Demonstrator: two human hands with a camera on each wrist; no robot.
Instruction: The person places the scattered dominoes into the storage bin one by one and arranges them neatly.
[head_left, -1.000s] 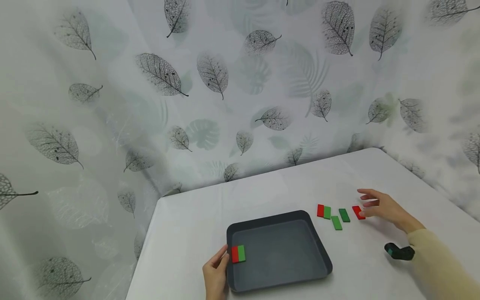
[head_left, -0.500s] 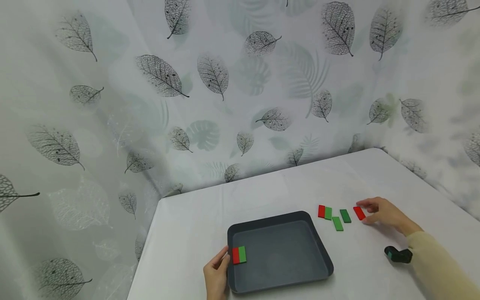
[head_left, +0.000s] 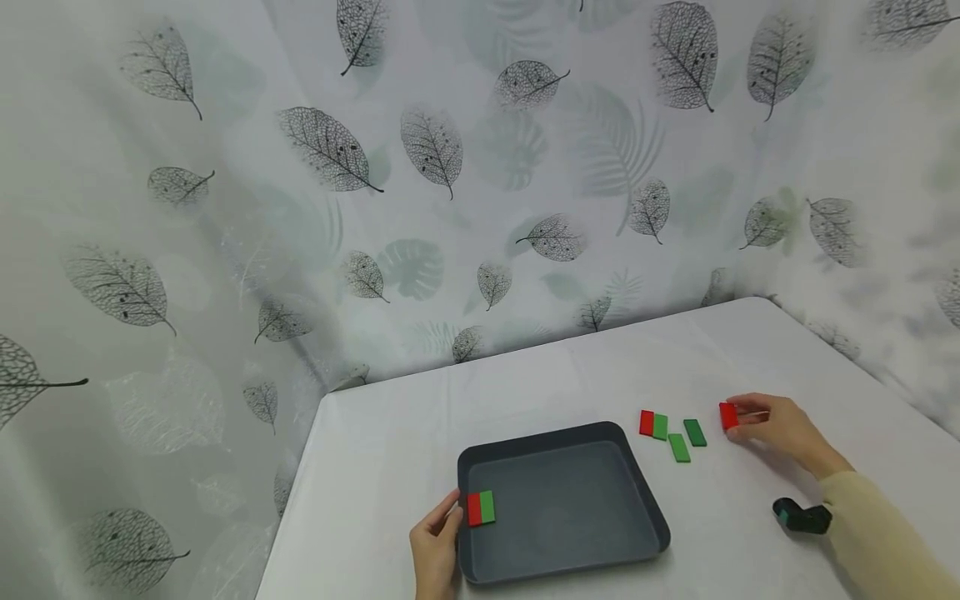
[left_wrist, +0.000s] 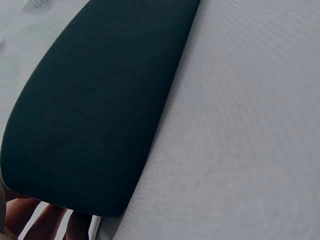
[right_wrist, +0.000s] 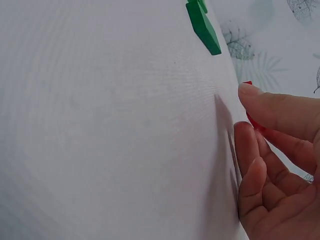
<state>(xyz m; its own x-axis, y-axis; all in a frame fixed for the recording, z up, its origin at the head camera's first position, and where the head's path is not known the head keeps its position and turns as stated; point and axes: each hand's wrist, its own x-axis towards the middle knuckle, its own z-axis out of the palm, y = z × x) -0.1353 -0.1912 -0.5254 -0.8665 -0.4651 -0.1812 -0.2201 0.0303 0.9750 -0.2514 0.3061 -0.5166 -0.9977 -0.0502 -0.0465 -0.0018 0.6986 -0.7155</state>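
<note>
In the head view, my right hand [head_left: 776, 429] pinches a red rectangular tile [head_left: 728, 416] between thumb and fingers at the right of the white table. Only slivers of that red tile [right_wrist: 256, 122] show past the thumb in the right wrist view. My left hand [head_left: 435, 542] holds the left edge of a dark grey rectangular tray [head_left: 555, 575]. The tray's outer wall [left_wrist: 95, 110] fills much of the left wrist view, with fingers partly hidden behind it. Inside the tray, by its left wall, a red tile [head_left: 474, 509] and a light green tile [head_left: 487, 507] lie side by side.
Right of the tray lie a red tile [head_left: 647, 422] touching a light green tile [head_left: 660, 427], another light green tile [head_left: 679, 447] and a dark green tile [head_left: 695, 432]. A black device [head_left: 801, 516] sits by the right sleeve. Leaf-patterned curtain [head_left: 465, 208] backs the table.
My right hand came down around the red tile, pinched it and tipped it up off the table, shifting it slightly. The left hand and tray stay in place.
</note>
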